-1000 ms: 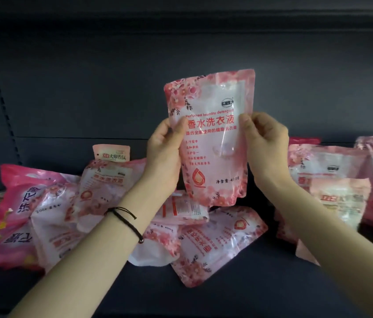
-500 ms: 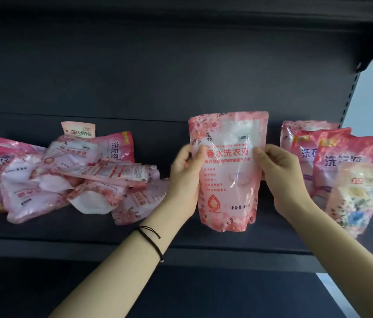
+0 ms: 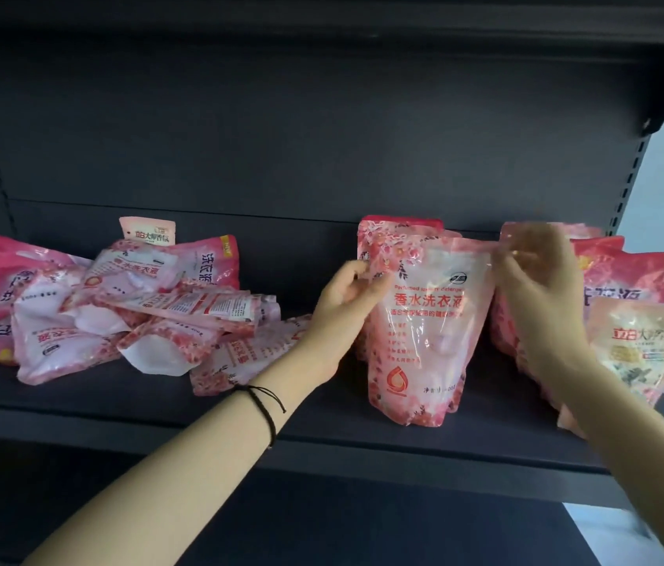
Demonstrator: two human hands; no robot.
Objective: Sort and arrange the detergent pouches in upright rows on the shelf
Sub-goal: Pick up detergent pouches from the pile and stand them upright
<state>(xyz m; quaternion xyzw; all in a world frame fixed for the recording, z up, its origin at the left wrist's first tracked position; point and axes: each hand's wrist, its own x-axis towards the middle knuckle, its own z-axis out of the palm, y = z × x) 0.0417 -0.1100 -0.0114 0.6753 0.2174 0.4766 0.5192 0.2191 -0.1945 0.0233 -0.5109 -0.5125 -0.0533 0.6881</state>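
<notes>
1 pink floral detergent pouch (image 3: 424,332), airborne 0.5 s ago, now stands upright on the shelf (image 3: 322,443), touching a matching pouch (image 3: 399,228) behind. The left hand (image 3: 353,296) pinches its top-left corner. The right hand (image 3: 534,288) is blurred, so its grip cannot be told. The heap of pouches (image 3: 138,304) at left awaits sorting.

Glossy plastic pouch (image 3: 424,328); matt dark metal shelf (image 3: 322,447).

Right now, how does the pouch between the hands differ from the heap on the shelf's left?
The held pouch stands upright, label facing out; the heap lies flat and criss-crossed, some labels sideways. The left hand grips the held pouch's upper edge, the blurred right hand is at its top corner; no hand holds the heap. Both are pink and sit on the same shelf.
</notes>
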